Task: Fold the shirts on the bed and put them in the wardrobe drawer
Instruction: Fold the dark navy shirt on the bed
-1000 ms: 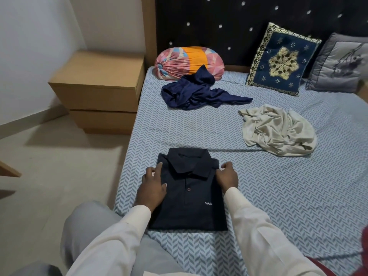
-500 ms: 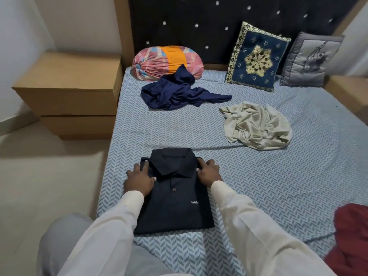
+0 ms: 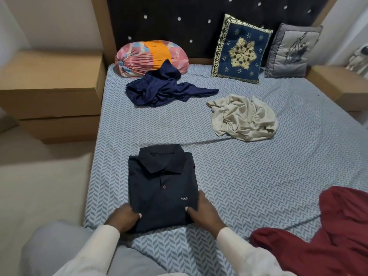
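A folded polo (image 3: 162,188) lies low centre on the bed (image 3: 258,176). The left hand (image 3: 124,218) and right hand (image 3: 203,213) each grip a near corner, thumbs on top. Crumpled navy shirt (image 3: 165,90) and beige shirt (image 3: 244,118) lie above, red shirt (image 3: 328,232) at lower right.

Ahead of you: dark tufted headboard (image 3: 179,20) with pale studs and a wooden frame edge. Along its base, left to right: a bolster (image 3: 151,56) in pink, orange and blue, lying on its side; a navy cushion (image 3: 242,49) with gold border and cream star motif, upright; a grey cushion (image 3: 292,50) with a dark line drawing, just beside the navy one. On your left, a brown nightstand (image 3: 49,76) stands against the white wall (image 3: 59,20), on pale floor (image 3: 39,186). On your right is a second nightstand (image 3: 338,82), partly cut off. A pale object (image 3: 358,56) sits on it, too blurred to identify.
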Tool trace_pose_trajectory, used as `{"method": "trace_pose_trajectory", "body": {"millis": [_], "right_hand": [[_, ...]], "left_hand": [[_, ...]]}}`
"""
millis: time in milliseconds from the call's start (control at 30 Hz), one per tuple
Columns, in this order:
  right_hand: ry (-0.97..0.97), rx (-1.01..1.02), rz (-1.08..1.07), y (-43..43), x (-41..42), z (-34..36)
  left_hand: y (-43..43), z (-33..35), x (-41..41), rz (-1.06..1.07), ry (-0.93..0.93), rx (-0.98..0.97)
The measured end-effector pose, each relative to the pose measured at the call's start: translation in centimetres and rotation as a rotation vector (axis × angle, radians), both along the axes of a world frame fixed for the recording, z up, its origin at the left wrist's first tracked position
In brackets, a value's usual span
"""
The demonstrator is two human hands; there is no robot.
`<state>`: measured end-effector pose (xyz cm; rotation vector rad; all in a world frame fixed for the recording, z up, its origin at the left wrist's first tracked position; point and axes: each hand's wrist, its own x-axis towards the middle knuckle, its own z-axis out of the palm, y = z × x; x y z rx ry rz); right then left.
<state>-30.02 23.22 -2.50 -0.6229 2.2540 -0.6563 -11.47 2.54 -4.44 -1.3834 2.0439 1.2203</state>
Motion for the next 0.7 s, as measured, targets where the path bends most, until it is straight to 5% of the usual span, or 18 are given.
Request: {"method": "trace_pose_trajectory", "body": {"millis": [233, 433, 533, 700], "right_hand": [[-0.007, -0.055, -0.136, -3.1, -3.3, 1.2], [-0.107, -0.247, -0.017, -6.7, -9.0, -1.8], [-0.14, -0.227, 0.083, -6.6, -10.1, -2.6], [-0.079, -0.132, 0.181, -6.6, -9.1, 2.0]], "left_hand": [[-1.9, 1.2, -1.7, 0.265, 0.331, -0.082], [-5.6, 1.1, -3.5, 0.123, 0.442, -0.1], [-8.2, -2.4, -3.5, 0.032, 0.404, -0.08], [-5.7, 1.5, -5.1, -0.105, 0.392, -0.122]]}}
